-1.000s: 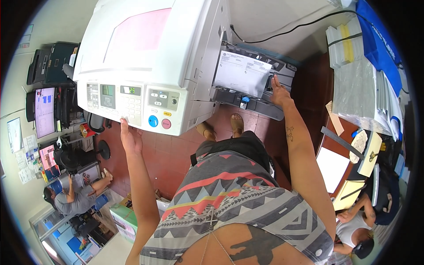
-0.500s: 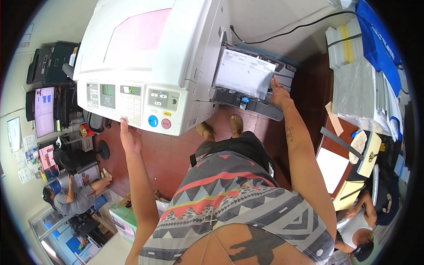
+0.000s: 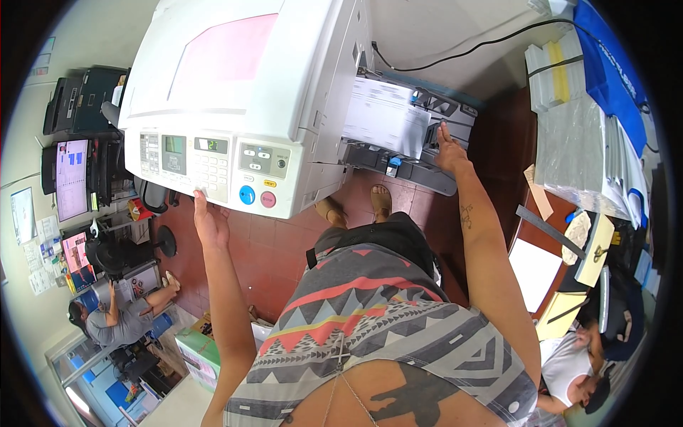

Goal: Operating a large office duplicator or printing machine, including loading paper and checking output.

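Observation:
A large white copying machine (image 3: 306,178) with a control panel of buttons and small displays stands before me. My left hand (image 3: 211,222) rests at the panel's front edge, one digit stretched up against it; its other fingers are partly hidden. From the machine's right side extends a dark grey paper tray (image 3: 455,128) with a blue clip on its near guide. Printed white sheets (image 3: 380,117) lie in it, the top one skewed and nearer the machine. Beside the tray's outer end, my right hand (image 3: 449,148) has its fingers extended, holding nothing, apart from the paper.
A black cable (image 3: 484,44) runs along the wall. Wrapped paper stacks (image 3: 576,149) stand on the right above a brown table with a white sheet (image 3: 533,274). Seated people (image 3: 128,317) are at lower left and lower right (image 3: 569,363). Red tiles (image 3: 249,263) cover the floor.
The top printed sheet has shifted left toward the machine, uncovering more of the tray's outer end. The number on the panel display has changed. The person at lower right has moved; my hands have stayed put.

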`<control>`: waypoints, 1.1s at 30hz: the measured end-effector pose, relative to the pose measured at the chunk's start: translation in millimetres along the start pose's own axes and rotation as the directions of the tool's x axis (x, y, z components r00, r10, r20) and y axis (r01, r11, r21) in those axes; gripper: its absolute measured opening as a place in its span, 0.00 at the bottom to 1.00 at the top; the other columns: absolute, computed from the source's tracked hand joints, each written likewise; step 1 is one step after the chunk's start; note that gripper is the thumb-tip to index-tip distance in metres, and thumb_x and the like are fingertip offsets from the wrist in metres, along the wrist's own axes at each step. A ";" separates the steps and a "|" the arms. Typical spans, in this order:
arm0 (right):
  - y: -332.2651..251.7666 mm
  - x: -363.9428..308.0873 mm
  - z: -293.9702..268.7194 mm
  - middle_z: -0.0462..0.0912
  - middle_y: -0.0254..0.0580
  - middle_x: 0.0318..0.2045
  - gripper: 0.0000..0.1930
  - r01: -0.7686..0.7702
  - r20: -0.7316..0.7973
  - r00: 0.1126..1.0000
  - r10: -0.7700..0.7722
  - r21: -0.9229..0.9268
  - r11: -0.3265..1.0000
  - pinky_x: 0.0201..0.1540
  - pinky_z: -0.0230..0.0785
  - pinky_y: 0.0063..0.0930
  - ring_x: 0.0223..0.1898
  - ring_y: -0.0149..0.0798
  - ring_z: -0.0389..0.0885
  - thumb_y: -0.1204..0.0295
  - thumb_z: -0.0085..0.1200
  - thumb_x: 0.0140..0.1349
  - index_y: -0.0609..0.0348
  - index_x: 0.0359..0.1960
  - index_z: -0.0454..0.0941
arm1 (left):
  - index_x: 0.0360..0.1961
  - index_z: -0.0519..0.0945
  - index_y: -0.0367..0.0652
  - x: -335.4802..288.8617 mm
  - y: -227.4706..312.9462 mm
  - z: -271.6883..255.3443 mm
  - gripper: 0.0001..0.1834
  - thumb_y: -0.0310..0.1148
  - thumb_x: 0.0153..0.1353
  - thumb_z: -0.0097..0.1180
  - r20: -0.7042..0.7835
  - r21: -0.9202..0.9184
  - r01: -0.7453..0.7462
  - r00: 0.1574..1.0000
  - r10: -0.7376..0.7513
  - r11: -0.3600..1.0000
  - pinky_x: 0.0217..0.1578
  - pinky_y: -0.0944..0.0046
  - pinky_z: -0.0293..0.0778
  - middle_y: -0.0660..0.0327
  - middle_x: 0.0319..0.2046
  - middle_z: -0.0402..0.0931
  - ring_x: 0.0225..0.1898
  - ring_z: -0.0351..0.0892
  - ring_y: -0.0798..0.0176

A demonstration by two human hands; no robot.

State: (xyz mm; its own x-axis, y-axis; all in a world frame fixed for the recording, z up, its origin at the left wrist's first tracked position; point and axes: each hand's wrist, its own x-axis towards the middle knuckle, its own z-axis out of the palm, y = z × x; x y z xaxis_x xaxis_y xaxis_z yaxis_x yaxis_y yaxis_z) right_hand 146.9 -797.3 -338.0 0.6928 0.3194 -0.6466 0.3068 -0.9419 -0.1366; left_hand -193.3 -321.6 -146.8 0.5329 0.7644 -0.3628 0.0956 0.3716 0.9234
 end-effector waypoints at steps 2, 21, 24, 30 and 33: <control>-0.7 -0.8 -0.3 0.32 0.32 0.82 0.49 0.004 0.006 1.000 -0.004 0.010 1.000 0.74 0.60 0.44 0.75 0.59 0.59 0.67 0.58 0.61 0.51 0.80 0.40 | 0.73 0.63 0.47 0.2 -0.1 -0.3 0.34 0.56 0.75 0.48 0.000 0.001 0.001 1.000 -0.001 1.000 0.57 0.50 0.69 0.59 0.68 0.67 0.65 0.68 0.57; 5.2 9.3 6.6 0.32 0.30 0.82 0.51 0.014 -0.028 1.000 -0.013 0.026 1.000 0.73 0.62 0.45 0.74 0.56 0.60 0.65 0.61 0.57 0.52 0.80 0.42 | 0.70 0.66 0.45 -4.8 1.1 8.5 0.33 0.58 0.76 0.45 -0.066 0.052 -0.002 0.998 0.006 0.999 0.48 0.56 0.73 0.60 0.62 0.73 0.58 0.74 0.60; 8.2 9.2 8.6 0.32 0.30 0.82 0.51 0.035 -0.048 0.998 -0.034 0.014 0.999 0.73 0.61 0.44 0.74 0.56 0.60 0.66 0.60 0.58 0.52 0.80 0.42 | 0.70 0.67 0.46 -5.1 0.5 10.3 0.32 0.57 0.76 0.44 -0.081 0.045 0.002 0.997 0.002 0.999 0.48 0.57 0.73 0.61 0.62 0.74 0.57 0.75 0.61; 12.1 9.9 13.1 0.33 0.29 0.82 0.49 0.039 -0.069 0.997 -0.036 0.037 0.999 0.74 0.61 0.44 0.74 0.57 0.60 0.69 0.58 0.58 0.49 0.80 0.43 | 0.72 0.63 0.50 -1.7 1.1 1.8 0.33 0.56 0.74 0.48 -0.026 0.051 0.013 1.000 -0.012 0.999 0.57 0.48 0.70 0.60 0.67 0.67 0.65 0.70 0.57; 8.4 10.0 10.9 0.32 0.29 0.82 0.49 0.044 -0.066 0.997 -0.042 0.027 0.999 0.73 0.62 0.46 0.74 0.56 0.61 0.68 0.57 0.58 0.49 0.80 0.43 | 0.72 0.62 0.50 -2.2 1.3 3.3 0.33 0.56 0.74 0.48 0.003 0.028 -0.001 1.000 0.000 1.000 0.58 0.48 0.69 0.60 0.68 0.67 0.66 0.68 0.56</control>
State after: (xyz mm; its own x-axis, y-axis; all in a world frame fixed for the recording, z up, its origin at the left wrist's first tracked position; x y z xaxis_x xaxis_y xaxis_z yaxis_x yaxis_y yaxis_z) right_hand 149.3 -803.1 -353.8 0.7207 0.3646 -0.5897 0.3193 -0.9295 -0.1845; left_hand -191.6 -324.6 -144.4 0.5359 0.7628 -0.3620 0.1192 0.3561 0.9268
